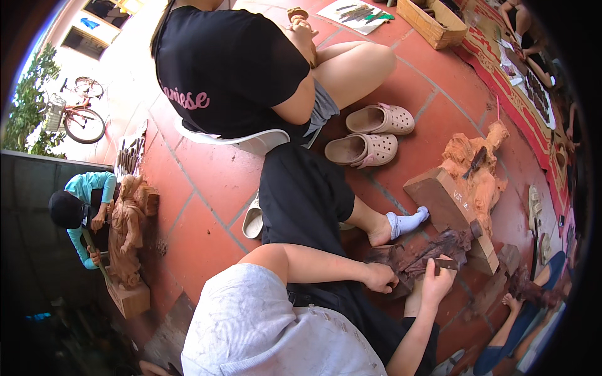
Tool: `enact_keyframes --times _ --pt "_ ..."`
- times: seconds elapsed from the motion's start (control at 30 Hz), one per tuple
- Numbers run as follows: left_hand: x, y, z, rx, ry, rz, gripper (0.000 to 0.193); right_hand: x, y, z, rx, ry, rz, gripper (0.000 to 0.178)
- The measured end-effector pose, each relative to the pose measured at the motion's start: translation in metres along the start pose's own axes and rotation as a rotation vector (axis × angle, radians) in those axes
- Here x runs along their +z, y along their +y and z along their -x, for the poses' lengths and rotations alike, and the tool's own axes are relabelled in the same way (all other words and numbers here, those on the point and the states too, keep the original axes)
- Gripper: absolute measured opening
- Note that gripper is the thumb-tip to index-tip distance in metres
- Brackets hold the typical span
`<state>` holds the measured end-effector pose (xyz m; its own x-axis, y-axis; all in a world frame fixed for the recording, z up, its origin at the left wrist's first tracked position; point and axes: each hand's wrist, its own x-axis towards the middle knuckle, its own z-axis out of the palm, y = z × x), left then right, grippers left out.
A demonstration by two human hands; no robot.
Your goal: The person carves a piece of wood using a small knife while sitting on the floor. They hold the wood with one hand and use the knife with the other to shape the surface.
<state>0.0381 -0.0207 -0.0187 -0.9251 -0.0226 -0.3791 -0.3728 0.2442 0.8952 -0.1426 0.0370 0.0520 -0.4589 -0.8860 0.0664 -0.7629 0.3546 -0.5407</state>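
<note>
A dark reddish-brown wood carving (417,252) lies low between my legs, its outline knobbly and irregular. My left hand (381,277) is closed against the carving's near end, fingers curled over its edge. In my right hand (437,283) is a short, flat, dark brown tool (446,264), gripped between thumb and fingers over the carving; its working end cannot be made out. Just beyond stands a larger orange-brown carved figure (475,169) on a squared wooden block (442,199). My foot in a pale blue sock (409,222) is beside that block.
Ahead, a co-worker in a black T-shirt (235,69) sits on a white chair (257,140). Pink clogs (379,119) lie on the red tiles. A wooden crate (433,25) is farther off. At left, another person (81,207) works a robed wooden statue (127,232). More people sit right.
</note>
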Motion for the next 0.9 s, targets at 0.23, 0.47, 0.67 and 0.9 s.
enact_keyframes --times 0.23,0.47,0.67,0.9 --pt "0.017 -0.015 -0.02 -0.058 -0.028 0.073 0.028 0.006 -0.006 0.021 -0.257 0.041 0.157 0.023" --pt "0.023 -0.02 -0.014 -0.059 -0.008 0.098 0.027 -0.001 -0.003 0.0 0.095 -0.024 -0.098 0.024" --pt "-0.008 0.008 0.007 0.003 0.005 -0.062 0.03 0.002 -0.005 0.003 -0.144 -0.012 0.094 0.019" --pt "-0.009 0.004 -0.001 0.042 0.034 -0.049 0.032 -0.005 0.016 0.002 0.079 0.277 -0.226 0.011"
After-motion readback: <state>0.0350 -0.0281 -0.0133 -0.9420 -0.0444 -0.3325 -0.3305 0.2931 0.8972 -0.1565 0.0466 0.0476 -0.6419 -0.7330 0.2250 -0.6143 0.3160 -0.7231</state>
